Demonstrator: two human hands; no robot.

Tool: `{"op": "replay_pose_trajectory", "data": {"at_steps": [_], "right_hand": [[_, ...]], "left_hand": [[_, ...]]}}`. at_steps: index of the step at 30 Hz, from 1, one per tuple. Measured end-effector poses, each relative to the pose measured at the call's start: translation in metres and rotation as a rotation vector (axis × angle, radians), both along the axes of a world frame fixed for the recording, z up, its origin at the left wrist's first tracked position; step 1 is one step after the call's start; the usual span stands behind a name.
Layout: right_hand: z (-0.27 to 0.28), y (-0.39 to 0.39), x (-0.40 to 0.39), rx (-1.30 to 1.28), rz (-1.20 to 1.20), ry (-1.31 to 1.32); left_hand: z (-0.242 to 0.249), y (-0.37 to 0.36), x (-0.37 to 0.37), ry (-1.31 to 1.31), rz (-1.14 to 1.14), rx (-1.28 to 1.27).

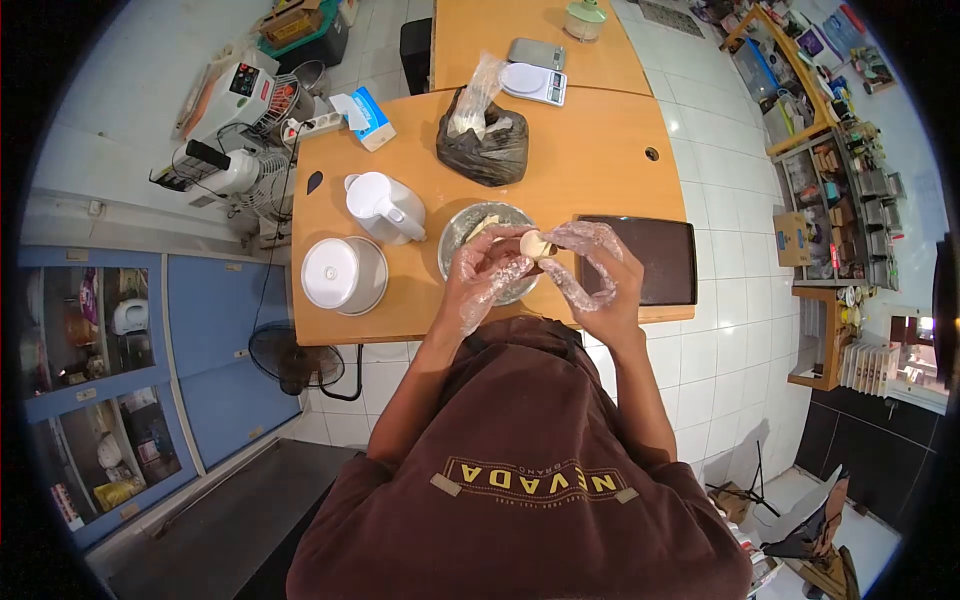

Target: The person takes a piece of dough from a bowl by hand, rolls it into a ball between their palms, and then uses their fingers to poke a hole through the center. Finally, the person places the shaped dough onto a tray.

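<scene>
A small pale round piece of dough (535,244) is held up between my hands, above the metal bowl's right side. My left hand (482,278), dusted with white flour, has its fingers closed on the dough's left side. From the right, my right hand (603,275), also floury, pinches the same piece with thumb and fingertips. Below them stands the metal bowl (452,238), partly hidden by my left hand, with more pale dough (487,224) showing inside. Just right of my right hand lies a dark rectangular baking tray (665,262).
On the wooden table (600,140) are a white pitcher (380,205), a white lidded tub (340,275), a black plastic bag (485,160), a digital scale (535,84) and a blue-and-white box (372,120). A fan (290,358) stands beside the table's left edge.
</scene>
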State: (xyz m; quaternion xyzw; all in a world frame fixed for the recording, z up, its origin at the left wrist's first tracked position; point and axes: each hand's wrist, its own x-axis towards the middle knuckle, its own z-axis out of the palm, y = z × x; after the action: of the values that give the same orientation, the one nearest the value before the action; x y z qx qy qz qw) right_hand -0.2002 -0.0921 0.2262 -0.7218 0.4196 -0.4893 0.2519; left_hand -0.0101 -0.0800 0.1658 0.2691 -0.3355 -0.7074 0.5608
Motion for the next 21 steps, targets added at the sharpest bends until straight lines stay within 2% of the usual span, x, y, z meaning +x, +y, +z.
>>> {"op": "replay_pose_trajectory", "data": {"at_steps": [10, 16, 21], "right_hand": [[-0.023, -0.002, -0.005, -0.119, -0.009, 0.072], [-0.011, -0.002, 0.000, -0.088, 0.017, 0.018], [-0.021, -0.002, -0.006, -0.102, 0.060, 0.072]], "left_hand": [[0.004, -0.001, 0.001, -0.120, 0.052, -0.021], [-0.003, 0.001, -0.001, 0.129, 0.068, 0.021], [-0.011, 0.000, -0.004, 0.121, 0.082, 0.041]]}}
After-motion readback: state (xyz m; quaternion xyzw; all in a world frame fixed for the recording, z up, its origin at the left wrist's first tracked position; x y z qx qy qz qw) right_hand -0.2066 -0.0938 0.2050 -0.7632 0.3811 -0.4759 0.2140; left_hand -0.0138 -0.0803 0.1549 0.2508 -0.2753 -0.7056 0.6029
